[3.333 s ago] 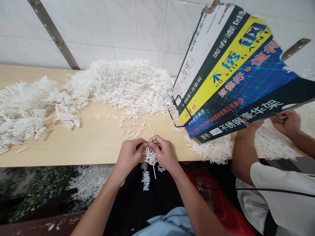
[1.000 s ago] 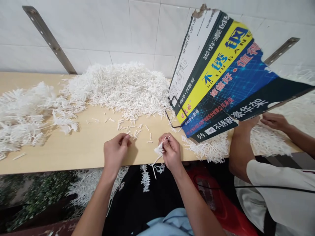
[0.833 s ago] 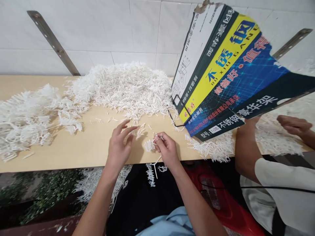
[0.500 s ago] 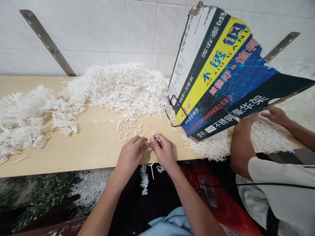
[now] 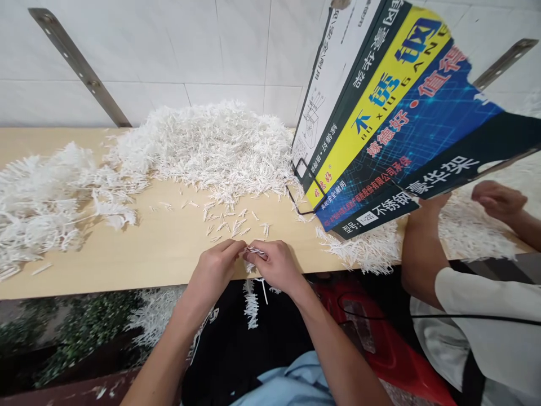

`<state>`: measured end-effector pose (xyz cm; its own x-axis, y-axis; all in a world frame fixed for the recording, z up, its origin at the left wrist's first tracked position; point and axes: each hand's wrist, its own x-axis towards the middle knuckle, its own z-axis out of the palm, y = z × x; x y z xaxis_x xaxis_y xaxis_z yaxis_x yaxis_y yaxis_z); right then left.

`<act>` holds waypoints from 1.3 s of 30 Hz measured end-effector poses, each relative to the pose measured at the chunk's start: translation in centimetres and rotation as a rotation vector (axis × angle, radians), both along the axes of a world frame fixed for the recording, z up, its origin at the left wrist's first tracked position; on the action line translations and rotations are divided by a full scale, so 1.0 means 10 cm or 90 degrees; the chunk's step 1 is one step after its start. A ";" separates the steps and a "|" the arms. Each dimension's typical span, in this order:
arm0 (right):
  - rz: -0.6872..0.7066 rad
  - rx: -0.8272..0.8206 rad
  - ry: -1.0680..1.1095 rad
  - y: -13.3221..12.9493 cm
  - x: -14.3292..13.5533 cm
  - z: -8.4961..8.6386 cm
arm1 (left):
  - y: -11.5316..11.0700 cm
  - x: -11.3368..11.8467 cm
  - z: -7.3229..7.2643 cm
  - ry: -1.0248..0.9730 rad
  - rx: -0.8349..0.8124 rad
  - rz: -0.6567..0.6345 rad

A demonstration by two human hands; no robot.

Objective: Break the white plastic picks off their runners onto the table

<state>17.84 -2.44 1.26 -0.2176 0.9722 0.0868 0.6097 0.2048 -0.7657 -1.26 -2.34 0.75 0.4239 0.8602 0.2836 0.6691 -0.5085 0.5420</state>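
Note:
Over the front edge of the wooden board (image 5: 169,265), my left hand (image 5: 217,265) and my right hand (image 5: 274,262) meet with fingers pinched around small white pieces (image 5: 257,251). My right hand's fingers close on these pieces, and my left fingertips touch them from the other side. Below my hands a white bristly strand (image 5: 251,304) hangs in front of dark clothing. Loose white sticks (image 5: 230,224) lie scattered just beyond my hands. Behind them rises a large heap of white branched pieces (image 5: 211,149).
Another white heap (image 5: 46,197) covers the board's left. A printed cardboard piece (image 5: 380,124) stands at the right beside a black wire frame (image 5: 302,211). Past it, another person's hand (image 5: 499,200) is over more white pieces (image 5: 473,231). Something red (image 5: 380,349) is below.
My hands have come closer together and slightly lower, with the fingers closed in. A small cluster of white sticks now lies beyond my right hand. The other person's far hand has moved right.

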 end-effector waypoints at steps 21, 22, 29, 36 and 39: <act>-0.094 -0.099 0.350 0.02 0.01 -0.14 | 0.01 0.30 0.12 -0.285 -0.355 0.108; -0.098 -0.082 0.324 0.02 0.00 -0.13 | 0.02 0.28 0.11 -0.297 -0.372 0.088; -0.047 0.035 0.054 -0.02 -0.08 -0.06 | 0.02 0.07 0.12 -0.112 -0.236 0.083; -0.022 0.030 0.022 -0.02 -0.04 -0.06 | 0.05 0.08 0.04 -0.036 -0.084 0.213; -0.068 -0.017 0.170 -0.02 0.05 -0.08 | 0.22 -0.17 0.18 -0.006 0.000 0.453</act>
